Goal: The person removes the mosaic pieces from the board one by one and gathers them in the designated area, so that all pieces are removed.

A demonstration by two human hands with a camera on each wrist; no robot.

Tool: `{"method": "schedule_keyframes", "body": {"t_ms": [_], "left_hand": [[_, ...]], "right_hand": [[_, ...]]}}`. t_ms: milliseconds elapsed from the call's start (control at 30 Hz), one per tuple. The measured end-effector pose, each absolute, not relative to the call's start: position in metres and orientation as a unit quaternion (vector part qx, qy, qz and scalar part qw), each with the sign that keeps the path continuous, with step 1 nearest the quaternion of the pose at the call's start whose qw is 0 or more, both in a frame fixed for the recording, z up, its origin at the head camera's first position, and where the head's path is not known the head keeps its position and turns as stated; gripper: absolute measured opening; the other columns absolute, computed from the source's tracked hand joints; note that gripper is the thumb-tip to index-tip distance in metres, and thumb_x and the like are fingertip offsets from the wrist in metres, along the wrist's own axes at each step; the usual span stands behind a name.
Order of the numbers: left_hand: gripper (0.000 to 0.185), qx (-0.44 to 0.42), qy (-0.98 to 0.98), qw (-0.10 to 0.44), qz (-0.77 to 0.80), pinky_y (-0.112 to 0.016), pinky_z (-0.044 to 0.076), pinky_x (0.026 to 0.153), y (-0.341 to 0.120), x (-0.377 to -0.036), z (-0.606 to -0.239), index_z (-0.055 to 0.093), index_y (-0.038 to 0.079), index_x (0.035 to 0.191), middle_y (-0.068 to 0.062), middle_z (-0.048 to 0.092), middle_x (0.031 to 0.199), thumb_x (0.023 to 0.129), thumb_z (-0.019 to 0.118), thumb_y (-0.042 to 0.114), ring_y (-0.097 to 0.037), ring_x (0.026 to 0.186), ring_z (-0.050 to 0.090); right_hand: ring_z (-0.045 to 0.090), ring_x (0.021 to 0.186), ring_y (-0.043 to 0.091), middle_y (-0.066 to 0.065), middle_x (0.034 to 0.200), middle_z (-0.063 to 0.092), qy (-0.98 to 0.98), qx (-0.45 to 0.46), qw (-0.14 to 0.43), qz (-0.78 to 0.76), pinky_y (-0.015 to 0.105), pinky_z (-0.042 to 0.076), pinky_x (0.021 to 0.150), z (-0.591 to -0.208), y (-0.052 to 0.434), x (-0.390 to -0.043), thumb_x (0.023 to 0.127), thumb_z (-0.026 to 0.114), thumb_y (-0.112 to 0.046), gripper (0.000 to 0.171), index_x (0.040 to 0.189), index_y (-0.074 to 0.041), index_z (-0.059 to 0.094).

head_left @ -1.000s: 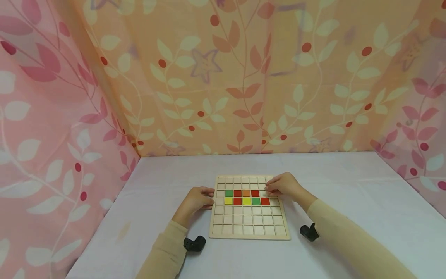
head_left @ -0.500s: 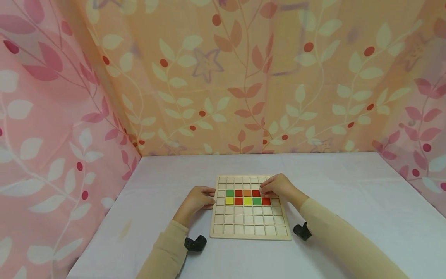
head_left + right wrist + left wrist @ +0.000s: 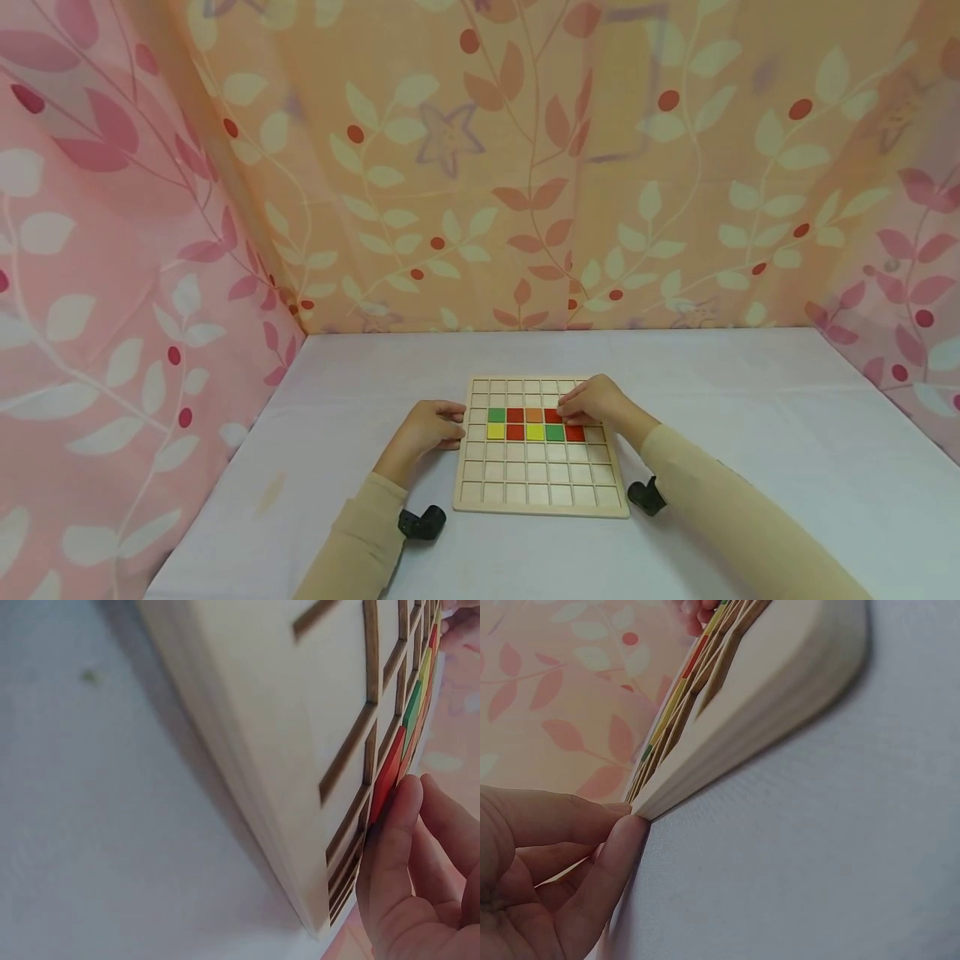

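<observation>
board: wooden grid board (image 3: 542,475) lies flat on the bench (image 3: 750,400), near the front edge, between both arms.
tiles: two rows on the upper half. Top row green, red, orange (image 3: 533,414), red; lower row yellow, red, yellow, green, red.
left hand: left hand (image 3: 427,429) sits against the board's left edge; in the left wrist view its fingertips (image 3: 626,829) touch the edge's corner. Fingers loosely bent, nothing held, just bracing.
right hand: right hand (image 3: 596,402) is over the right end of the tile rows, fingers curled down onto the top-row red tile (image 3: 552,415). Right wrist view shows a fingertip (image 3: 397,817) against a red tile edge. Can't tell whether it's pinching the tile or only pressing on it.
surround: floral fabric backdrop (image 3: 525,167) behind and on both sides.
risk 1: my read is that a fingertip-only hold on a thin tile could slip, letting it drop skewed across a divider.
risk 2: knuckles hang close over the lower-row end red tile (image 3: 575,433); dragging sideways could knock it out of its cell.
risk 3: the brace is light; a push from the right hand could slide the board on the cloth.
</observation>
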State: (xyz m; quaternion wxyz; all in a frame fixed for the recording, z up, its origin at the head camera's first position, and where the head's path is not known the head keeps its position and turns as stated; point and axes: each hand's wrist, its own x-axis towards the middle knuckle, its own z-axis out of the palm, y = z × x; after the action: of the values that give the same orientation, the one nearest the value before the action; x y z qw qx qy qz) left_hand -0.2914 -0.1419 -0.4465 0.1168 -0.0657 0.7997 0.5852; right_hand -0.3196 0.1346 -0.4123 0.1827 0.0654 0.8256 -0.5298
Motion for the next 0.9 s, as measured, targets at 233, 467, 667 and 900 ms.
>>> {"method": "schedule_keyframes", "body": {"t_ms": [233, 467, 667, 900], "left_hand": [[0.044, -0.064, 0.800, 0.117, 0.585, -0.026, 0.057, 0.060, -0.1411, -0.2918, -0.4466, 0.060, -0.002, 0.117, -0.012, 0.061, 0.101, 0.074, 0.066, -0.011, -0.013, 0.071, 0.061], [0.044, -0.064, 0.798, 0.118, 0.588, -0.026, 0.057, 0.059, -0.1414, -0.2916, -0.4457, 0.060, -0.001, 0.117, -0.012, 0.061, 0.101, 0.075, 0.066, -0.010, -0.013, 0.070, 0.061], [0.044, -0.060, 0.800, 0.115, 0.586, -0.027, 0.057, 0.060, -0.1415, -0.2919, -0.4470, 0.060, -0.002, 0.116, -0.012, 0.061, 0.100, 0.074, 0.066, -0.011, -0.012, 0.070, 0.060], [0.043, -0.062, 0.800, 0.113, 0.587, -0.027, 0.057, 0.060, -0.1416, -0.2917, -0.4482, 0.061, -0.002, 0.115, -0.012, 0.062, 0.101, 0.074, 0.066, -0.011, -0.013, 0.070, 0.061]], "right_hand": [[0.063, 0.055, 0.012, 0.008, 0.072, 0.069, 0.822, 0.072, 0.184, -0.535, 0.024, 0.056, 0.060, -0.4134, 0.1342, -0.3202, 0.079, 0.071, -0.005, 0.019, 0.093, 0.007, 0.067], [0.063, 0.056, 0.012, 0.009, 0.073, 0.069, 0.818, 0.076, 0.178, -0.541, 0.025, 0.057, 0.060, -0.4158, 0.1339, -0.3208, 0.079, 0.070, -0.004, 0.020, 0.094, 0.008, 0.066], [0.064, 0.058, 0.012, 0.009, 0.075, 0.070, 0.819, 0.076, 0.182, -0.539, 0.024, 0.056, 0.062, -0.4137, 0.1341, -0.3188, 0.081, 0.069, -0.004, 0.019, 0.096, 0.007, 0.067], [0.064, 0.057, 0.011, 0.011, 0.076, 0.070, 0.816, 0.066, 0.177, -0.547, 0.025, 0.057, 0.060, -0.4155, 0.1351, -0.3182, 0.080, 0.069, -0.002, 0.019, 0.095, 0.009, 0.066]]}}
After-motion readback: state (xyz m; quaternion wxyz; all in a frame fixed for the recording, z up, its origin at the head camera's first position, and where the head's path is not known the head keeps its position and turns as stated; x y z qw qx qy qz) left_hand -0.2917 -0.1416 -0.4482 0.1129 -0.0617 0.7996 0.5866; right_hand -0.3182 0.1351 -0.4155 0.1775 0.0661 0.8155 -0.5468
